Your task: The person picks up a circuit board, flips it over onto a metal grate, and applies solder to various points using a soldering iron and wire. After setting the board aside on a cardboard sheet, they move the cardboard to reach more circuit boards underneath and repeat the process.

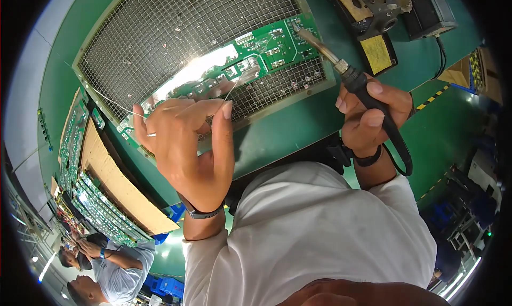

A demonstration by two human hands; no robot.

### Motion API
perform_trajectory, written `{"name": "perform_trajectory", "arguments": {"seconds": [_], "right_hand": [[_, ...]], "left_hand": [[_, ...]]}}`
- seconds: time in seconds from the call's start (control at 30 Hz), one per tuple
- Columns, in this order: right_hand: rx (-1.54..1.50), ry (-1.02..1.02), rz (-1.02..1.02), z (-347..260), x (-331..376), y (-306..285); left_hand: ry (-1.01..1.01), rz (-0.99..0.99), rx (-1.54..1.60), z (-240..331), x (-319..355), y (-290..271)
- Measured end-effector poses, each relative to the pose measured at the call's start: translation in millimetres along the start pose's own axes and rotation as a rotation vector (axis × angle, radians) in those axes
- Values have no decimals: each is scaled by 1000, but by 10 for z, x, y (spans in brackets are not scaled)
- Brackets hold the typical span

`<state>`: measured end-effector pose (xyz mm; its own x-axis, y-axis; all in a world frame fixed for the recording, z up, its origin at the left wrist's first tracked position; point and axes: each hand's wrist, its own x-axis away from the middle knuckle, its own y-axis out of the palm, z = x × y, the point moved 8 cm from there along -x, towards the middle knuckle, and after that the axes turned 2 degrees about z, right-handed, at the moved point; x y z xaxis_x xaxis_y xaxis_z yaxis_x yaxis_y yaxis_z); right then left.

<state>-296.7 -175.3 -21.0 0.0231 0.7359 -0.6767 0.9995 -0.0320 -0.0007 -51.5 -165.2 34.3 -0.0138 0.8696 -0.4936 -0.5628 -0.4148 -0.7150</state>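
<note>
A long green circuit board [265, 42] lies slantwise on a framed wire-mesh tray [160, 18]. My right hand [373, 111] grips a soldering iron [356, 81] by its black handle, and the iron's tip meets the board near its right end. In my left hand [192, 141], thumb and forefinger pinch a thin strand of solder wire [233, 88], whose end rises over the middle of the board. More of the wire trails back past the little finger to the left. The left fingers hide the board's lower-left part.
Beyond the tray's right edge stand a soldering iron holder [386, 19] and a yellow sponge [376, 54]. Several green boards [98, 204] stand along cardboard [114, 175] at left. Small solder bits lie on the mesh. Another person [120, 271] works at lower left.
</note>
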Motion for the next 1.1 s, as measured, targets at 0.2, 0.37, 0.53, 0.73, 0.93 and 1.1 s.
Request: {"name": "perform_trajectory", "arguments": {"seconds": [0.2,0.37,0.53,0.73,0.93,1.1], "right_hand": [[-17,39,-36,-9,-13,-5],[45,21,-13,-21,-4,8],[149,19,-21,-58,-31,44],[135,1,-30,-43,-12,36],[67,-37,-129,-203,-26,130],[39,17,-237,-238,-65,282]], "left_hand": [[-9,17,-34,-42,42,-46],[-34,29,-59,-117,141,-119],[-35,16,-54,-93,177,-129],[-46,33,-54,-137,186,-144],[-11,15,-67,-144,179,-121],[-10,27,-34,-174,152,-122]]}}
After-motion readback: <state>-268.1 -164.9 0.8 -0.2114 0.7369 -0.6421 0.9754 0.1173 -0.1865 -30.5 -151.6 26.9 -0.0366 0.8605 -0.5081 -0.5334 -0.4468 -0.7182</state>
